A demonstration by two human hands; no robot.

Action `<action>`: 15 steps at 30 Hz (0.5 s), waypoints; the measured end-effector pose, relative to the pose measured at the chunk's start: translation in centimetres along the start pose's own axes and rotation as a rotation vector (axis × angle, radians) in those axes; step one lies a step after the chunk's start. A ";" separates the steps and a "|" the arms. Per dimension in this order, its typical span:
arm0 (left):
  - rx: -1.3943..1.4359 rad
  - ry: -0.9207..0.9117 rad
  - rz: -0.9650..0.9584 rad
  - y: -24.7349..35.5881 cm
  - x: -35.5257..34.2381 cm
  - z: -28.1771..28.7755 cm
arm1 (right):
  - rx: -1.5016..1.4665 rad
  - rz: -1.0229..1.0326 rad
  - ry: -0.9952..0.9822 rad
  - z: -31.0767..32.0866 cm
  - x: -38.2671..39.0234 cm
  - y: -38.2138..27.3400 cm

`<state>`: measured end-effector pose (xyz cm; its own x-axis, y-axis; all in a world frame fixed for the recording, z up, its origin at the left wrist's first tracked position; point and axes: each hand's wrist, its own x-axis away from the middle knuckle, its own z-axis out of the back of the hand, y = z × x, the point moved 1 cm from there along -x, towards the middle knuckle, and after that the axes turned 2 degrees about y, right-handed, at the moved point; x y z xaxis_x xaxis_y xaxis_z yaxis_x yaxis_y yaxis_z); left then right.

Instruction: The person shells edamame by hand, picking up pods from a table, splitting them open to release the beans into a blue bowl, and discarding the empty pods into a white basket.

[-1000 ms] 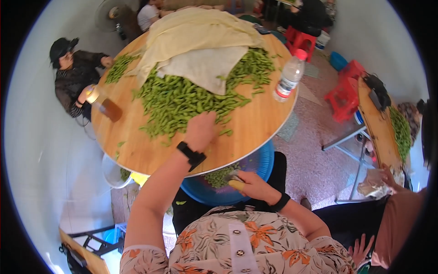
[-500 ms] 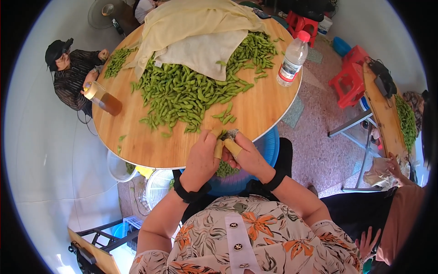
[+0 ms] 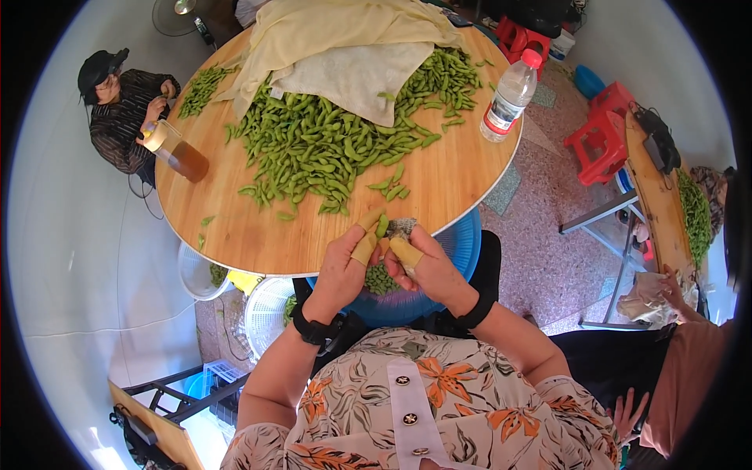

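A green edamame pod [image 3: 382,226] stands upright between the thumb and index finger of my left hand [image 3: 342,270], both in yellow finger covers. Close beside it, my right hand [image 3: 435,272] has a yellow cover on the thumb and a grey speckled wrap on the index finger. Its fingers are curled together, and I cannot make out what they hold, if anything. Both hands are over the near table edge, above a blue basin [image 3: 468,249] holding shelled green beans [image 3: 381,280]. A large heap of edamame pods [image 3: 313,157] lies on the round wooden table [image 3: 235,243], partly under a pale cloth [image 3: 345,82].
A clear bottle with a red cap [image 3: 511,95] stands at the table's right; a jug of brown drink [image 3: 182,158] is at its left. White baskets [image 3: 266,317] sit below. A person [image 3: 121,117] sits at far left. Red stools [image 3: 599,145] and another table [image 3: 666,211] are right.
The pod in my left hand now shows upright; before, it was mostly hidden between the fingers. My hands have drawn slightly apart. The whole view has shifted a little.
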<state>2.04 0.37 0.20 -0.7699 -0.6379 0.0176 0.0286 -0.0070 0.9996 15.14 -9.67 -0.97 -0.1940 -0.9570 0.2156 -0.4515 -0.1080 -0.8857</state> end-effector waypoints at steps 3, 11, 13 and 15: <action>-0.133 -0.008 -0.050 0.4 0.2 0.0 | -0.004 0.011 -0.005 -0.1 0.3 -0.2; -0.415 -0.001 -0.278 0.4 2.7 -0.8 | -0.241 -0.268 -0.144 0.2 1.5 -0.9; -0.032 -0.022 0.007 -0.8 2.6 -0.7 | -0.291 -0.321 -0.149 1.1 0.9 -0.2; 0.783 -0.099 0.352 -2.2 2.4 -0.8 | -0.339 -0.378 -0.152 1.8 0.4 0.6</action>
<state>0.59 -1.75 -1.96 -0.8516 -0.4333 0.2949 -0.1439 0.7342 0.6635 16.39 -10.58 -2.12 0.1538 -0.8992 0.4096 -0.7267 -0.3838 -0.5697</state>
